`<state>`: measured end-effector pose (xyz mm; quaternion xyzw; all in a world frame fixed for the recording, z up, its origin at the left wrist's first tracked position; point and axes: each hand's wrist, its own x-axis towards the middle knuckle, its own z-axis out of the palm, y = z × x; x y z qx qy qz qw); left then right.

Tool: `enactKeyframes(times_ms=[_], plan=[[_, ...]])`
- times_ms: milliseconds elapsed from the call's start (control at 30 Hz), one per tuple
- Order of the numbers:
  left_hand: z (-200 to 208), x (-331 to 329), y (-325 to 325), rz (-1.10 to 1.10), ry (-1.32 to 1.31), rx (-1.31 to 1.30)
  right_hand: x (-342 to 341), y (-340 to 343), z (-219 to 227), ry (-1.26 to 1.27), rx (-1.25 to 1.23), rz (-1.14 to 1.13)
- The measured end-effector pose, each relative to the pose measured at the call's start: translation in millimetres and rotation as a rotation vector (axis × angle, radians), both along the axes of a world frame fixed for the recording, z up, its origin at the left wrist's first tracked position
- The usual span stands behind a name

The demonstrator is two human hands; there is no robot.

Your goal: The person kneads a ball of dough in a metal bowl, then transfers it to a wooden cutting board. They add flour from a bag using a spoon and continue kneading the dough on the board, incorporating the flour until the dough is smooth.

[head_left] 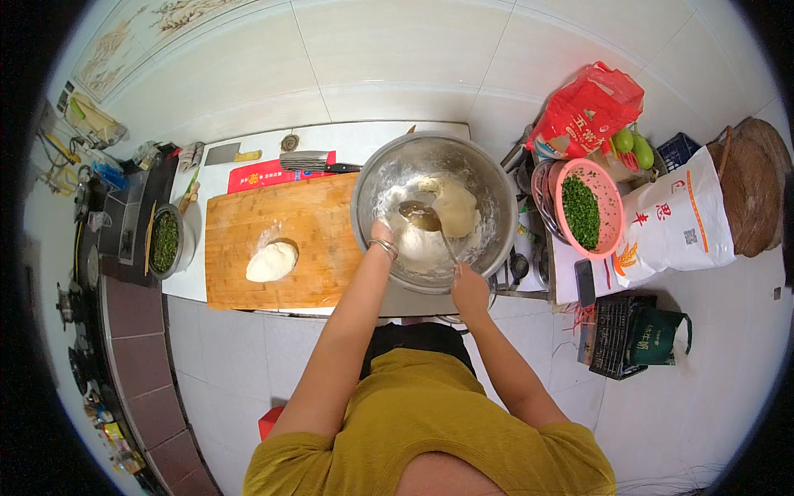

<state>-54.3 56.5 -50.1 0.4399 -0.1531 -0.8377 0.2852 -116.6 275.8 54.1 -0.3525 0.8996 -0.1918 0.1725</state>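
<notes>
Wooden board [310, 240], dough ball [271, 261] beside steel bowl [488, 186]

The left hand [381, 232] is mostly hidden behind the bowl [369, 178] rim; its grip cannot be determined. Items on the left shelf [93, 248] are too small to identify. The lower edge cuts off the torso.

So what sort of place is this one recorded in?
Most likely a home kitchen during dough making: a large steel mixing bowl with dough, a floured wooden cutting board, and a pink colander of chopped greens on a tiled-floor worktop.
</notes>
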Motion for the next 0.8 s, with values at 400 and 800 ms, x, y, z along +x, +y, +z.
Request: enactKeyframes(times_ms=[400,800], plan=[[8,26,-26,0.118,0.267,0.112,-55,32,22,-0.457,-0.203,0.001],[63,25,-36,0.158,0.367,0.285,-95,128,210,-0.558,-0.270,-0.241]])
